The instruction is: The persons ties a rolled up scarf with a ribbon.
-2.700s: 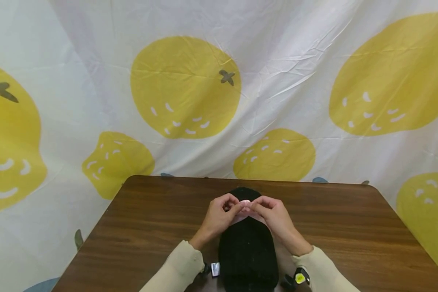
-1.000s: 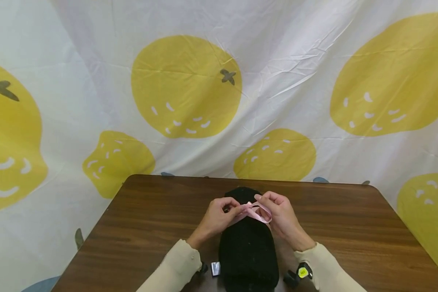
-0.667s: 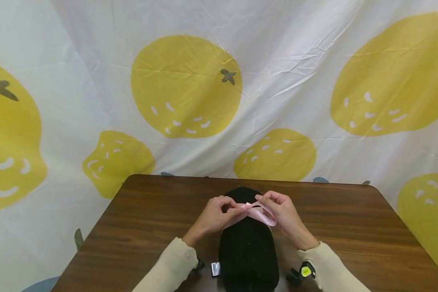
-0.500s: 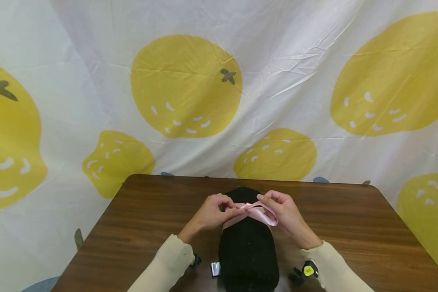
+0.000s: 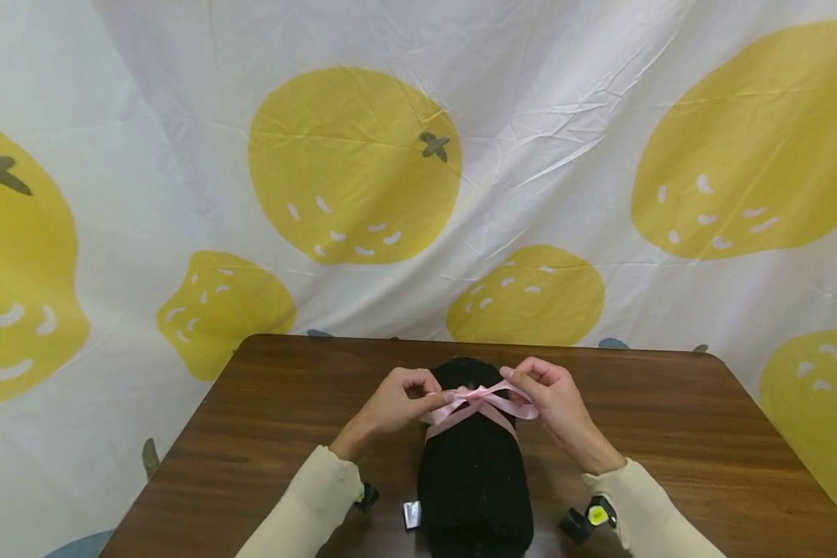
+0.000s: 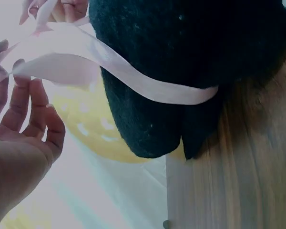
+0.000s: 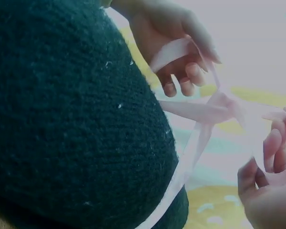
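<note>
A rolled black knitted cloth (image 5: 473,473) lies on the brown wooden table (image 5: 279,418), with a pink ribbon (image 5: 476,404) wrapped around its far end. The ribbon crosses in a knot above the roll. My left hand (image 5: 399,400) pinches the ribbon's left loop. My right hand (image 5: 549,397) pinches the right loop. In the left wrist view the ribbon (image 6: 133,76) bands the black roll (image 6: 190,62) and runs to my left hand (image 6: 19,119). In the right wrist view the knot (image 7: 221,107) sits between both hands beside the roll (image 7: 71,119).
A white curtain (image 5: 530,139) printed with yellow fruit hangs behind the table. A small silver clip (image 5: 411,514) lies beside the roll near the front edge. Wrist-worn cameras (image 5: 589,521) sit on both sleeves.
The hands have drawn apart sideways, pulling the two ribbon loops outward and tightening the crossing into a bow shape over the black roll.
</note>
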### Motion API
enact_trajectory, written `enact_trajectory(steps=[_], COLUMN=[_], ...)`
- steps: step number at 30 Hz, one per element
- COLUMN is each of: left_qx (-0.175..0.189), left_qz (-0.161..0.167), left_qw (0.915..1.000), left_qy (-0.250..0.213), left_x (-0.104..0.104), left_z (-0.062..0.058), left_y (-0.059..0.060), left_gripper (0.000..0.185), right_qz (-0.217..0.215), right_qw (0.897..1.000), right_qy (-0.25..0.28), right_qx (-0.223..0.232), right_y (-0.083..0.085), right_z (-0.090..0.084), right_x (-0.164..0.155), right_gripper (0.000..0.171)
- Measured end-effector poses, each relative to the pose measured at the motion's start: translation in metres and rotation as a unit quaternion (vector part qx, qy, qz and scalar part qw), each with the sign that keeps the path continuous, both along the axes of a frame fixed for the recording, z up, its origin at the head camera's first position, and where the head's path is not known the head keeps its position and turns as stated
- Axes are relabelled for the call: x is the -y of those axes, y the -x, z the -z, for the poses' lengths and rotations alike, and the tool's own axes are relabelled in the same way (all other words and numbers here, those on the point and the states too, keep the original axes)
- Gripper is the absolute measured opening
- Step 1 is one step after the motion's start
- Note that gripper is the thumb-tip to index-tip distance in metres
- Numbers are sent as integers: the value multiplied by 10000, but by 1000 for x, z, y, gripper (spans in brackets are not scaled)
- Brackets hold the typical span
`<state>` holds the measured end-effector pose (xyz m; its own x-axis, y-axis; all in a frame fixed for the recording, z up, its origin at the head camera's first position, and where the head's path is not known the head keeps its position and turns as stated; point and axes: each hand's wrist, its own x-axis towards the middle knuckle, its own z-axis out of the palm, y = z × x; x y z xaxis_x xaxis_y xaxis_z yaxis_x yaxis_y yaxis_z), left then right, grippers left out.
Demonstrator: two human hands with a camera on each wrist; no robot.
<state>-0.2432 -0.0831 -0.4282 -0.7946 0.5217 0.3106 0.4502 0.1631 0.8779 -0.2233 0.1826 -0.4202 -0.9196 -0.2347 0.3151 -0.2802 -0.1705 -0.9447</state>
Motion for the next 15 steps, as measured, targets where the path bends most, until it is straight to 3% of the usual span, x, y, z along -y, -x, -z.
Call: enact_trajectory(steps=[4,7,15], left_qx=[201,145,13], left_qz=[55,39,66], left_qw=[9996,9998,9996], left_qy=[-165,-135,-273], left_x=[1,1,1], left_z=[1,-1,-23], left_y=[1,1,-16], left_gripper=[24,23,23], right_qz=[8,-6,-227], right_qw=[9994,9988,9990], right_qy=[315,474,374], right_qx=[-123,-86,23], right_y=[1,1,2], right_z=[0,1,1], right_x=[1,2,1], right_gripper=[21,22,18])
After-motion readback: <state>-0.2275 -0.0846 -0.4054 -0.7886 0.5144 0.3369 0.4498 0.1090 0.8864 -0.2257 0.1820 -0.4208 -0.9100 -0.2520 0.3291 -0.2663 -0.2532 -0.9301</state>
